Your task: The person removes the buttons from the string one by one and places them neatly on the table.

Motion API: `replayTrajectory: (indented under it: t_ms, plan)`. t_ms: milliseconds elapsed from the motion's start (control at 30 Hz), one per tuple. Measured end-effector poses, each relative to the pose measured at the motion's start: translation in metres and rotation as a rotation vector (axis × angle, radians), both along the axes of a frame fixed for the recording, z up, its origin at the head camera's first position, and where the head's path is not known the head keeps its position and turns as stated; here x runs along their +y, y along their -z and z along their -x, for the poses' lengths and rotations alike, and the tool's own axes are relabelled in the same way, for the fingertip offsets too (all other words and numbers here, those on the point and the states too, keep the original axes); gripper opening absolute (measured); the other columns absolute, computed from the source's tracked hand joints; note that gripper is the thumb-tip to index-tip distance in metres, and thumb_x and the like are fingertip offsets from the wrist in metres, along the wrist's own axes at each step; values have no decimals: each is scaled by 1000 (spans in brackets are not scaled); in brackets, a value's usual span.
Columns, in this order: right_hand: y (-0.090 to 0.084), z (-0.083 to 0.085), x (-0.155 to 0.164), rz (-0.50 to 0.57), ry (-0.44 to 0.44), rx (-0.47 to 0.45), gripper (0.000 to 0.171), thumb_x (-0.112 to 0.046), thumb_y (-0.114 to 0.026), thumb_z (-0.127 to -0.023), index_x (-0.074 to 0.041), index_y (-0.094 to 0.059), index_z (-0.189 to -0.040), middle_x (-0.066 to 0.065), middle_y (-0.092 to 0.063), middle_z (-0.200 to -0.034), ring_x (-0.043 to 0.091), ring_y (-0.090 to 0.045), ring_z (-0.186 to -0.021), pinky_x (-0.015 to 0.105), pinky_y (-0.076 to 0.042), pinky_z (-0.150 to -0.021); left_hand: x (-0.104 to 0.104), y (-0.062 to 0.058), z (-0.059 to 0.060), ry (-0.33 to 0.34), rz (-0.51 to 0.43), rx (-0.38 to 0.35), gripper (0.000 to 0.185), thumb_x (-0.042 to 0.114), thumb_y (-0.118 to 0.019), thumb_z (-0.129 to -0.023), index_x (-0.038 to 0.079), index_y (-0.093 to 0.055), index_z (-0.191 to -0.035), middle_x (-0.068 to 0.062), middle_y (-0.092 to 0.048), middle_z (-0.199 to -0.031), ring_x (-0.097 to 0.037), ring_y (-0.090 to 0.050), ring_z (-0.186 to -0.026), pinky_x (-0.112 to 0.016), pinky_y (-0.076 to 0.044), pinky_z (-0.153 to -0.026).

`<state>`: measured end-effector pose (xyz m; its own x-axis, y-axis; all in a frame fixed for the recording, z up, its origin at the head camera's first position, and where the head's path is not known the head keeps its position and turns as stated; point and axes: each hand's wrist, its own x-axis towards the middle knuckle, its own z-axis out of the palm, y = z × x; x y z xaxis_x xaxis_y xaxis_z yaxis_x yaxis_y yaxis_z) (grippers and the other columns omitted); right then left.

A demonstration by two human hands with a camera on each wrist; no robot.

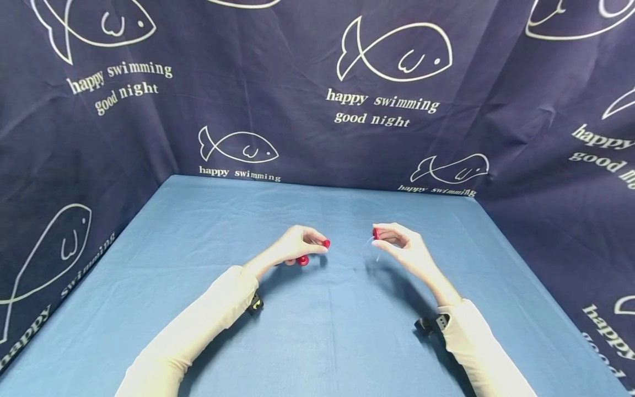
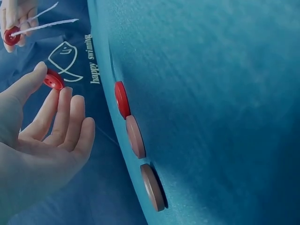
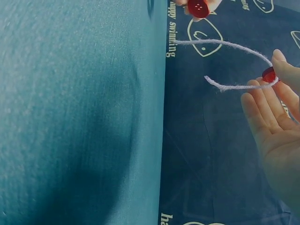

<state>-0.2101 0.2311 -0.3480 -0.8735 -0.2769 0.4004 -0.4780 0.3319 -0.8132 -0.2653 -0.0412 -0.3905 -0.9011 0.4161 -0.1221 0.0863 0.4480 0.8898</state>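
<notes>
My left hand [image 1: 294, 242] pinches a red button [image 2: 54, 79] between thumb and fingertips, above the table. Small holes show in the button's face. Across a gap, my right hand [image 1: 403, 241] holds another red button [image 3: 268, 75] between thumb and fingers. A white string [image 3: 234, 87] runs through that second button, and its two ends hang free toward the left hand. Below the left hand, a red button [image 2: 122, 100], a pinkish button [image 2: 135, 136] and a brownish button [image 2: 153, 187] lie in a row on the cloth. In the head view the left hand hides part of this row.
A blue cloth [image 1: 317, 331] covers the table. Dark blue curtains [image 1: 307, 82] with white fish drawings and lettering stand along its back and sides. Both forearms, in pale sleeves, reach in from the front, with a small dark device [image 1: 255, 304] at the left wrist.
</notes>
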Motion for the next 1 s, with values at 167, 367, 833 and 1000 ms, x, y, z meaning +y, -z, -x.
replayTrajectory:
  t_ms: [167, 367, 833, 1000]
  plan:
    - [0, 0, -1, 1, -2, -4, 35, 4, -68, -81, 7, -60, -115, 31, -62, -105, 0, -62, -87, 15, -50, -78, 3, 0, 1, 16, 97, 148, 25, 25, -78, -76, 18, -71, -100, -1, -70, -83, -10, -47, -49, -24, -30, -36]
    - [-1, -1, -2, -9, 4, 3, 35, 3, -69, -81, 6, -61, -115, 25, -65, -103, 4, -64, -88, 17, -50, -78, 5, 3, 3, 57, 186, 282, 24, 21, -78, -76, 13, -72, -98, -1, -71, -84, -7, -62, -72, -20, -47, -57]
    - [3, -1, -3, 20, -18, 5, 35, 6, -69, -79, 8, -61, -114, 10, -69, -98, 7, -64, -88, 18, -51, -80, 6, 9, 4, 150, 325, 394, 21, 20, -80, -73, 12, -73, -92, 2, -73, -84, -3, -64, -75, -19, -49, -71]
    - [6, 1, -4, 37, -30, 0, 35, 7, -69, -79, 8, -60, -113, 19, -67, -100, 12, -65, -89, 19, -51, -81, 6, 11, 5, 167, 339, 408, 19, 18, -80, -73, 12, -73, -90, 2, -72, -81, -2, -62, -71, -19, -48, -68]
